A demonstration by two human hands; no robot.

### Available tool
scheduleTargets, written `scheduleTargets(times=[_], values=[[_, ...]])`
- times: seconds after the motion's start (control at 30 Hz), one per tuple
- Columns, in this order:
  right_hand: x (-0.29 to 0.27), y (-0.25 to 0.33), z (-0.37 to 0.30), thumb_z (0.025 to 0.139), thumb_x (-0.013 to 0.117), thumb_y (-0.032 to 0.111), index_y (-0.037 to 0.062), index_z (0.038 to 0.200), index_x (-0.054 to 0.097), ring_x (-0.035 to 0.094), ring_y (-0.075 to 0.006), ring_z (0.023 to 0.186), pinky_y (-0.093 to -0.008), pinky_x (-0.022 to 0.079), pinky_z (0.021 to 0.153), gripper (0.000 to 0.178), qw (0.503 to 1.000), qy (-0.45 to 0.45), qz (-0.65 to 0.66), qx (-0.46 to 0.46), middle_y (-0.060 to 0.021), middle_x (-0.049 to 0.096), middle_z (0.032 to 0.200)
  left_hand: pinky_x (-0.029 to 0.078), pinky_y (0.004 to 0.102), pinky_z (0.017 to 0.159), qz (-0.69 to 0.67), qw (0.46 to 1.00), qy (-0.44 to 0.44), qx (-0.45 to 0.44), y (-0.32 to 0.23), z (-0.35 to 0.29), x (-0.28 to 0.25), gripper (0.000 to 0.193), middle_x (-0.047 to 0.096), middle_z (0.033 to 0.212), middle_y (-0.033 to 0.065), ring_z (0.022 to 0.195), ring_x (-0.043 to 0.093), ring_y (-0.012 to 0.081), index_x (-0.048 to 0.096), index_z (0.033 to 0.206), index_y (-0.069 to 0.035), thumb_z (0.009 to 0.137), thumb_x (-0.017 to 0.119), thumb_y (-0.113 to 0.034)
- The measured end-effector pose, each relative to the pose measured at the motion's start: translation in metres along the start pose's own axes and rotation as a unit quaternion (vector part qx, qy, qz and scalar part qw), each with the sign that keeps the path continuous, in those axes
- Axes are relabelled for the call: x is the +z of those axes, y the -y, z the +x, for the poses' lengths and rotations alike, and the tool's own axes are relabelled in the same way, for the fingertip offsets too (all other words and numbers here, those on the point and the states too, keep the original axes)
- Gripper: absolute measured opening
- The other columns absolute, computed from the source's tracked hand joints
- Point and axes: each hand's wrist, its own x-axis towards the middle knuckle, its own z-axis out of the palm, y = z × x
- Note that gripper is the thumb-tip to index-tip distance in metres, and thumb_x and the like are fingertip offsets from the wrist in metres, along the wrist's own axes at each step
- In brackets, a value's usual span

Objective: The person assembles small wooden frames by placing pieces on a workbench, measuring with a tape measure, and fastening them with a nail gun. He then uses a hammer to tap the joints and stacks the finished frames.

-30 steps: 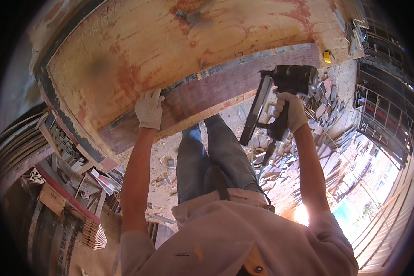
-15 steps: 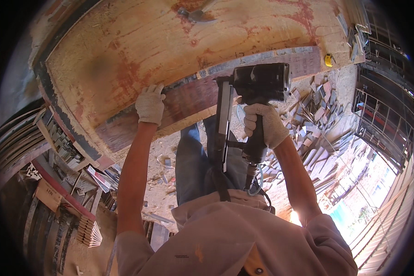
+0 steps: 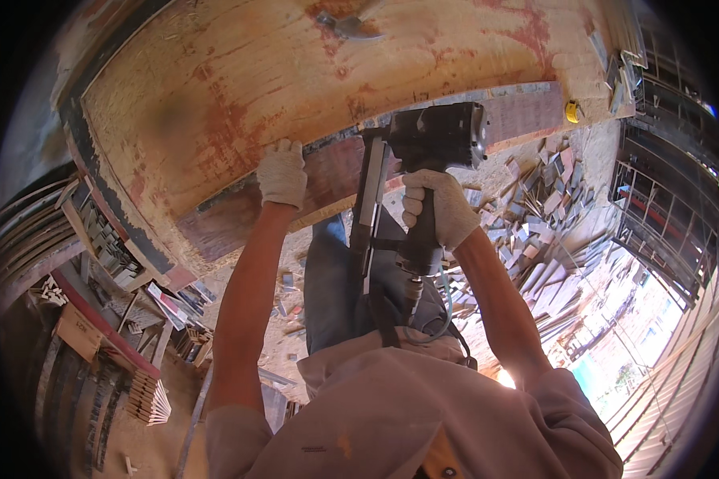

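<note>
Leftward has gone the black nail gun (image 3: 435, 136), brought from beyond my right side to above the long reddish board (image 3: 332, 170), and my gloved left hand (image 3: 283, 177) has slid a little to the right along that board. Nearest is my pale shirt (image 3: 375, 407), then my blue-grey jeans (image 3: 327, 271). My gloved right hand (image 3: 442, 206) has its fingers wrapped around the nail gun's handle; whether the tool's nose touches the board, I cannot tell. My left fingers lie side by side, stretched across the board, which rests along the near edge of a stained wooden worktable (image 3: 240, 104). A yellow tape measure (image 3: 572, 112) sits near the board's right end, and a hammer (image 3: 350, 27) lies farther across the tabletop. Down on the left is a brown cardboard box (image 3: 78, 337), its contents hidden; wood offcuts (image 3: 535, 215) cover the ground to the right.
</note>
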Motion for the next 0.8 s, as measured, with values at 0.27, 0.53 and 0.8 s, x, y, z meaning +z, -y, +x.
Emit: scheduleTargets(times=[0.27, 0.53, 0.8], values=[[0.014, -0.001, 0.018, 0.097, 0.053, 0.012, 0.0152, 0.078, 0.05, 0.035, -0.0108, 0.051, -0.0312, 0.037, 0.051, 0.019, 0.999, -0.029, -0.015, 0.02, 0.0066, 0.031, 0.062, 0.049, 0.0456, 0.094, 0.029, 1.0, -0.009, 0.005, -0.007, 0.0, 0.008, 0.025, 0.064, 0.11, 0.0103, 0.108, 0.06, 0.0312, 0.065, 0.108, -0.009, 0.084, 0.061, -0.013], [0.038, 0.011, 0.002, 0.095, 0.053, 0.012, 0.0166, 0.073, 0.048, 0.034, -0.0116, 0.049, -0.032, 0.037, 0.049, 0.023, 0.998, -0.062, -0.031, -0.006, 0.0062, 0.032, 0.061, 0.048, 0.0454, 0.094, 0.058, 0.998, 0.0, -0.014, -0.014, 0.0, 0.01, 0.027, 0.063, 0.112, 0.0104, 0.109, 0.061, 0.03, 0.065, 0.111, -0.009, 0.085, 0.061, -0.016], [0.05, -0.018, 0.017, 0.094, 0.054, 0.013, 0.0148, 0.075, 0.05, 0.043, -0.0135, 0.051, -0.0326, 0.042, 0.05, 0.02, 0.996, -0.043, -0.074, -0.007, 0.0031, 0.04, 0.062, 0.052, 0.0462, 0.092, -0.016, 0.996, -0.079, -0.029, -0.002, -0.013, 0.008, 0.035, 0.065, 0.113, 0.0135, 0.109, 0.062, 0.0346, 0.065, 0.113, -0.008, 0.081, 0.073, -0.017]])
